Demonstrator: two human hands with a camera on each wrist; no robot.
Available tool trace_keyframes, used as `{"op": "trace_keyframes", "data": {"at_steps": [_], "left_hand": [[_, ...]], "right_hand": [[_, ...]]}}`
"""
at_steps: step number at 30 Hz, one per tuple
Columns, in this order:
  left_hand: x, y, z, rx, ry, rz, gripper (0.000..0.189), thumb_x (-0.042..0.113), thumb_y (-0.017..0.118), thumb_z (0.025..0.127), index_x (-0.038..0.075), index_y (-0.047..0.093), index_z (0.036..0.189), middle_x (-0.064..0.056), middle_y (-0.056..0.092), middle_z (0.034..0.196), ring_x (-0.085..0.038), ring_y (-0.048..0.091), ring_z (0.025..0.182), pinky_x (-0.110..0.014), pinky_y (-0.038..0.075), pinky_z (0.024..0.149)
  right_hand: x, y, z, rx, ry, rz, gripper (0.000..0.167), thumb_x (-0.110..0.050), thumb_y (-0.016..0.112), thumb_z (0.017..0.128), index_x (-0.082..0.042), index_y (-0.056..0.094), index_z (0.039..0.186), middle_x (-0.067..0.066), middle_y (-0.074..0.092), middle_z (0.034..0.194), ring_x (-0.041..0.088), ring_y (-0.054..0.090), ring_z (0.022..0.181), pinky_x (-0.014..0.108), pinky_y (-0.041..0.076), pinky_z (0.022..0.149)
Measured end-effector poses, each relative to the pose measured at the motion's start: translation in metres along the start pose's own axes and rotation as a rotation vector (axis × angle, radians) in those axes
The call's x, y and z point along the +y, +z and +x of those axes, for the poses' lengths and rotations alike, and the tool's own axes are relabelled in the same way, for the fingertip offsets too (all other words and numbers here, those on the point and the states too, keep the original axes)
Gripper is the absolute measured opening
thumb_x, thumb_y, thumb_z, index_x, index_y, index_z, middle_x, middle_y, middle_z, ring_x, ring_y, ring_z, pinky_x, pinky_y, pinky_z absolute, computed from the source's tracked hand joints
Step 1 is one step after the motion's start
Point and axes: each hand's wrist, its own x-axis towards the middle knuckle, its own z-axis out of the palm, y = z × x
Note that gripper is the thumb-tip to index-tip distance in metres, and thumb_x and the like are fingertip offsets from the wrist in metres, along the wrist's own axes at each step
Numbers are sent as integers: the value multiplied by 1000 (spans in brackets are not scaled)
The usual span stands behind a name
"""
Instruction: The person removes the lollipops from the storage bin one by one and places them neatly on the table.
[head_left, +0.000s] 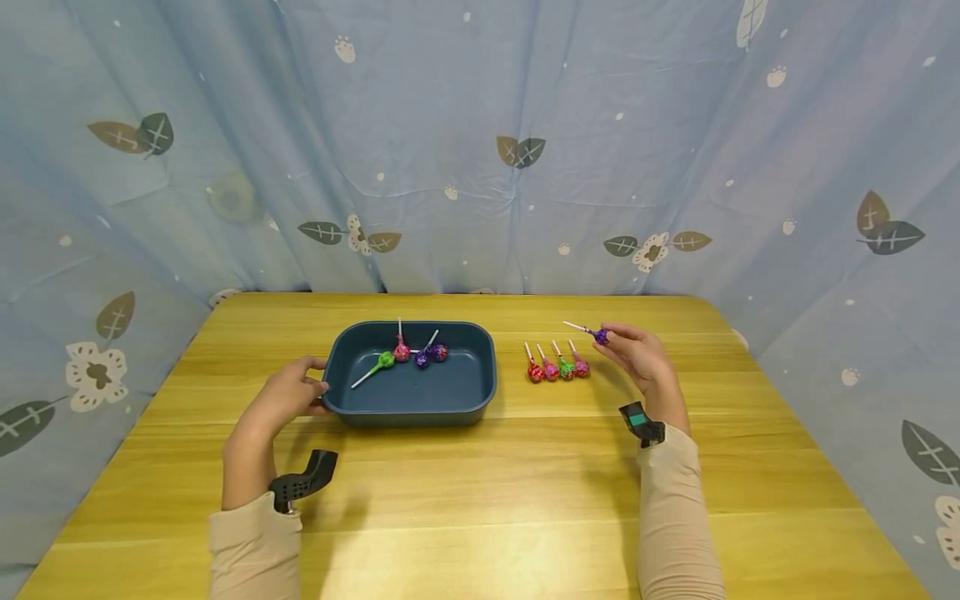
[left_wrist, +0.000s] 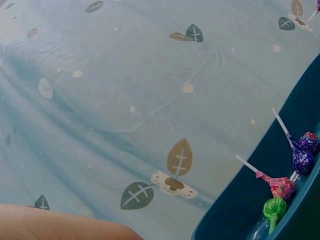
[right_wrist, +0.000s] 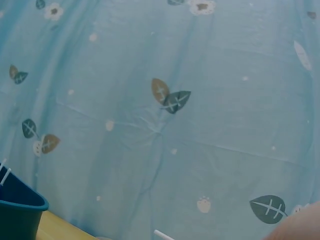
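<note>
In the head view my right hand (head_left: 639,357) pinches a purple-wrapped lollipop (head_left: 602,336) by its candy end, above the table, its white stick pointing left. Below and left of it, a red lollipop (head_left: 536,372), two pink ones and a green lollipop (head_left: 566,369) lie side by side on the table, sticks pointing away. My left hand (head_left: 288,393) holds the left end of a dark blue plastic bin (head_left: 416,415); some of its fingers are hidden. Inside lie a green lollipop (head_left: 386,360), a pink lollipop (head_left: 402,352) and two purple lollipops (head_left: 422,358).
The bin stands on a yellow wood-grain table (head_left: 517,492). A light blue curtain (head_left: 450,167) with leaf and flower prints hangs behind the table and along both sides. Each wrist wears a black camera mount (head_left: 303,479).
</note>
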Motion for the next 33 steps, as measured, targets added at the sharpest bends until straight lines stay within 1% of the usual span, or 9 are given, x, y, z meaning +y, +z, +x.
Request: {"op": "trace_keyframes", "data": {"at_steps": [4,11,13,17,20,22,25,30,33], "left_hand": [[0,0,0,3,1,7,46,0,43,101,-16,27,141,-38,52,118,-36,66,88,-43,56,79],[0,0,-1,4,0,0,46,-1,43,100,-16,26,141,-39,51,118,-34,66,87,-43,56,78],[0,0,-1,5,0,1,46,-1,43,100,-16,27,140,-39,51,118,-34,66,88,-42,56,78],[1,1,-1,6,0,3,45,-1,43,100,-16,27,140,-39,51,118,-34,66,88,-43,56,78],[1,1,-1,7,-2,6,45,-1,43,100,-16,27,140,-39,51,118,-35,66,89,-43,56,79],[1,1,-1,7,-3,9,45,-1,43,100,-16,27,140,-39,51,118,-36,65,90,-43,56,79],[1,1,0,9,-5,17,45,0,43,100,-16,28,140,-39,51,118,-36,65,90,-43,56,79],[1,1,0,10,-10,25,45,0,44,100,-16,28,140,-39,52,118,-36,66,90,-44,56,79],[2,1,0,10,-13,29,46,0,43,100,-16,28,140,-39,52,118,-37,66,90,-43,56,79]], "right_hand": [[0,-3,1,4,2,-23,43,1,45,101,12,35,141,17,47,120,14,67,91,30,46,95],[4,-4,2,11,17,-81,44,1,44,101,14,34,141,15,51,115,13,67,89,29,46,95],[5,-5,3,8,34,-109,44,1,44,101,15,34,141,17,51,116,14,67,91,29,46,95],[7,-8,2,-9,83,-164,44,-2,42,102,13,34,142,22,45,125,15,67,96,28,44,95],[8,-9,2,-19,110,-187,45,-3,41,103,13,32,144,25,42,130,13,67,95,28,45,95],[8,-10,2,-15,118,-190,45,-3,41,103,13,32,144,25,43,129,11,67,91,27,45,95],[10,-11,2,-12,125,-205,46,-3,43,102,14,32,143,22,46,123,10,67,88,27,47,93],[12,-11,1,-49,145,-219,48,-4,44,102,16,29,143,17,53,111,12,68,84,30,49,91],[14,-13,2,-39,158,-262,46,-8,47,102,15,34,141,14,57,107,14,68,85,33,50,90]]}}
